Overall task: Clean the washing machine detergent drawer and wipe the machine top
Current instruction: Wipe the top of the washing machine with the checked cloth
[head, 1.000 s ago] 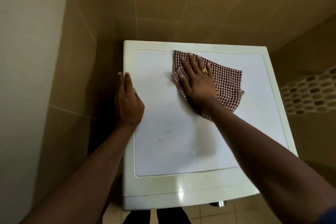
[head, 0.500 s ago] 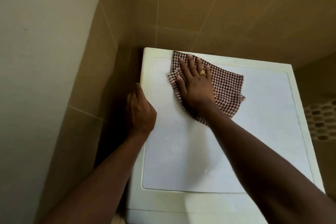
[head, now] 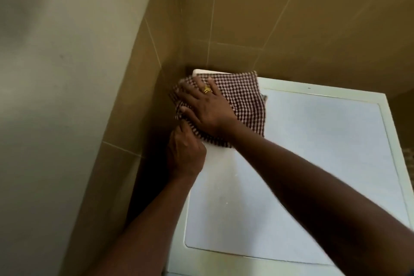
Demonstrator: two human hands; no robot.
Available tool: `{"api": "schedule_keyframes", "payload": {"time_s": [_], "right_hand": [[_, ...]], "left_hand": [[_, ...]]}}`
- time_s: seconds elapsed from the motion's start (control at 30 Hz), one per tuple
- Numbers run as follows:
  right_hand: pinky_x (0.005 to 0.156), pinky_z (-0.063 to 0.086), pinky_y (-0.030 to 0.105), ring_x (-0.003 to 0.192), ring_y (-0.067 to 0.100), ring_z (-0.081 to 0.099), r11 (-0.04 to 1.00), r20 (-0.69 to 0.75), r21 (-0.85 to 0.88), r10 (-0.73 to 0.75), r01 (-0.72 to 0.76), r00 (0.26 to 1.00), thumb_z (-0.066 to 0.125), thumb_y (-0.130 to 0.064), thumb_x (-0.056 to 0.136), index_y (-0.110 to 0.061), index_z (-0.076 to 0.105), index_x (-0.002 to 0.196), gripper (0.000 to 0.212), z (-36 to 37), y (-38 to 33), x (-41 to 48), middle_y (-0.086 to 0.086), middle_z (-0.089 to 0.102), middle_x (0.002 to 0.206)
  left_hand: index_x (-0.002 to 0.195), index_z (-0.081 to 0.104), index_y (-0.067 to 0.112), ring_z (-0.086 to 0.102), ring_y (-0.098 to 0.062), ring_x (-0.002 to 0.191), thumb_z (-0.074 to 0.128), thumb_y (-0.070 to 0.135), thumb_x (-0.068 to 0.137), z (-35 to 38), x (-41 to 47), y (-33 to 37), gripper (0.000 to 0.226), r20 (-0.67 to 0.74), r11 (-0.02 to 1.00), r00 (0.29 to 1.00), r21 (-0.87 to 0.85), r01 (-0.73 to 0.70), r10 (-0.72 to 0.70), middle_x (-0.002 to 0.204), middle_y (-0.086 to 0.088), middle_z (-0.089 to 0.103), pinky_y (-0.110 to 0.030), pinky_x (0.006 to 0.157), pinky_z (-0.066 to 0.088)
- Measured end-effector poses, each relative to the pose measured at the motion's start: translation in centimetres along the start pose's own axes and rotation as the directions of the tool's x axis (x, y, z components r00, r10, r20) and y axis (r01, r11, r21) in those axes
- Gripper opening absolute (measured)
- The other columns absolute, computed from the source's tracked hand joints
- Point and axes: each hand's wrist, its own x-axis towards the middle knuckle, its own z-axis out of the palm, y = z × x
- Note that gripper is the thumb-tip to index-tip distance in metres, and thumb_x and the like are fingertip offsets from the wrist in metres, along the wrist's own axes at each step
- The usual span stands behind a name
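Maroon-checked cloth [head: 244, 97] under right hand [head: 206, 106]

The right hand [head: 206, 107], fingers spread flat and a gold ring [head: 207, 89] on one of them, presses a brown-and-white checked cloth [head: 245, 98] onto the far left corner of the white washing machine top [head: 313, 152]. The left hand [head: 183, 155] rests on the top's left edge just beside the cloth, its fingers hidden. Tan wall tiles [head: 291, 18] surround the corner.
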Motion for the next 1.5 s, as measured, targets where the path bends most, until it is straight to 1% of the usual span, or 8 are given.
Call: {"api": "schedule_keyframes", "payload": {"time_s": [0.23, 0.43, 0.63, 0.83, 1.07, 1.27, 1.43, 1.5], "right_hand": [[0.127, 0.001, 0.055, 0.160, 0.026, 0.008, 0.939, -0.068, 0.078, 0.340, -0.334, 0.938, 0.010, -0.061, 0.105, -0.021, 0.017, 0.164, 0.072, -0.7, 1.2, 3.3, 0.002, 0.016, 0.172], [0.129, -0.001, 0.050, 0.160, 0.018, -0.004, 0.995, -0.012, -0.008, -0.099, 0.099, 0.995, 0.016, -0.055, 0.109, -0.025, 0.013, 0.165, 0.064, 0.0, 2.7, -4.1, -0.005, 0.006, 0.173], [0.127, -0.001, 0.056, 0.160, 0.028, 0.004, 0.894, -0.094, 0.053, 0.448, -0.445, 0.889, 0.013, -0.058, 0.106, -0.018, 0.017, 0.164, 0.071, -0.8, 5.0, -1.5, 0.004, 0.014, 0.172], [0.129, 0.002, 0.053, 0.160, 0.022, 0.000, 1.000, -0.025, -0.027, 0.015, -0.015, 1.000, 0.017, -0.060, 0.107, -0.026, 0.011, 0.165, 0.068, 0.1, 4.8, -7.1, -0.005, 0.008, 0.173], [0.127, 0.001, 0.056, 0.160, 0.030, 0.003, 0.766, -0.150, 0.076, 0.642, -0.638, 0.752, 0.017, -0.057, 0.105, -0.016, 0.012, 0.165, 0.073, -0.8, 9.6, -8.5, 0.003, 0.009, 0.173], [0.129, 0.006, 0.050, 0.160, 0.022, 0.006, 0.954, -0.096, -0.036, 0.293, -0.297, 0.951, 0.020, -0.060, 0.106, -0.024, 0.016, 0.165, 0.069, -0.6, 12.1, -15.1, -0.004, 0.013, 0.173], [0.127, 0.003, 0.055, 0.160, 0.028, 0.006, 0.593, -0.141, 0.095, 0.803, -0.800, 0.579, 0.013, -0.062, 0.101, -0.018, 0.014, 0.165, 0.078, -0.9, 16.9, -18.8, 0.002, 0.010, 0.173], [0.127, 0.002, 0.058, 0.160, 0.030, 0.005, 0.620, -0.127, 0.114, 0.784, -0.776, 0.608, 0.011, -0.061, 0.101, -0.017, 0.012, 0.165, 0.077, -0.7, 14.4, -18.0, 0.003, 0.009, 0.173]], "left_hand": [[0.136, 0.058, 0.000, 0.067, -0.040, 0.100, 0.027, 0.033, 0.092, -0.4, -0.1, 0.4, 0.063, 0.090, 0.998, 0.994, 0.041, 0.056, -0.060, 0.112, -0.024, 0.069, -0.045, 0.082, 0.057], [0.130, 0.061, -0.005, 0.068, -0.038, 0.096, 0.031, 0.021, 0.095, -0.5, 0.1, 0.6, 0.053, 0.073, 0.998, 0.997, 0.051, 0.032, -0.036, 0.110, -0.023, 0.070, -0.041, 0.078, 0.056], [0.139, 0.055, -0.007, 0.066, -0.040, 0.099, 0.025, 0.024, 0.091, -0.5, 0.0, 0.9, 0.064, 0.090, 0.997, 0.996, 0.072, 0.018, -0.024, 0.116, -0.025, 0.068, -0.044, 0.079, 0.056], [0.139, 0.056, -0.005, 0.066, -0.042, 0.101, 0.025, 0.023, 0.091, -0.4, -0.1, 1.1, 0.063, 0.078, 0.998, 0.996, 0.055, 0.029, -0.033, 0.118, -0.026, 0.067, -0.044, 0.083, 0.055], [0.143, 0.051, -0.006, 0.066, -0.046, 0.104, 0.041, 0.013, 0.095, 0.1, -0.3, 0.9, 0.053, 0.103, 0.997, 0.994, 0.079, 0.019, -0.027, 0.121, -0.030, 0.065, -0.047, 0.085, 0.056], [0.146, 0.047, -0.006, 0.062, -0.050, 0.106, 0.047, 0.006, 0.095, 0.5, -0.4, 0.4, 0.053, 0.082, 0.999, 0.996, 0.026, 0.026, -0.028, 0.121, -0.033, 0.062, -0.053, 0.088, 0.053], [0.145, 0.048, -0.006, 0.061, -0.052, 0.104, 0.053, 0.002, 0.094, 1.2, -0.4, 0.2, 0.052, 0.030, 1.000, 1.000, 0.021, -0.003, 0.003, 0.118, -0.034, 0.062, -0.055, 0.088, 0.052], [0.146, 0.047, -0.006, 0.060, -0.053, 0.107, 0.052, 0.000, 0.093, 1.3, -0.3, 0.1, 0.053, 0.014, 1.000, 1.000, 0.019, -0.008, 0.007, 0.120, -0.036, 0.060, -0.056, 0.092, 0.050]]}}
